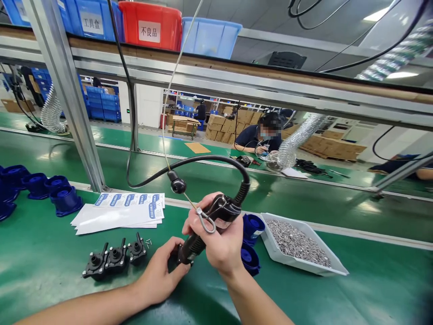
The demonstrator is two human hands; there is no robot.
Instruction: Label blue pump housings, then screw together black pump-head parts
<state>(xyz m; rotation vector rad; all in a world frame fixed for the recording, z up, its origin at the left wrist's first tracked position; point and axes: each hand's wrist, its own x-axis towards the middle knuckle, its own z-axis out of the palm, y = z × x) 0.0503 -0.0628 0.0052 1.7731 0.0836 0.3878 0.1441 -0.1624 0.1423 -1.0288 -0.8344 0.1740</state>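
Observation:
My right hand (221, 237) is wrapped around a black electric screwdriver (198, 243), which tilts down to the left. Its cable leaves the upper end, and a metal hook on a cord hangs at its side. Beneath the tool's lower end, the thumb and fingers of my left hand (162, 271) close around a small black pump (191, 262), mostly hidden by hand and tool. To the left stand three similar black pumps (116, 256) with screws in their corners. A few loose screws (148, 243) lie beside them.
A white tray (270, 253) full of screws sits at right. Blue plastic housings stand behind my right hand (250, 259) and at far left (64, 198). Label sheets (118, 219) lie behind the pumps. A metal post (67, 99) rises at left. A co-worker (243, 135) sits across the bench.

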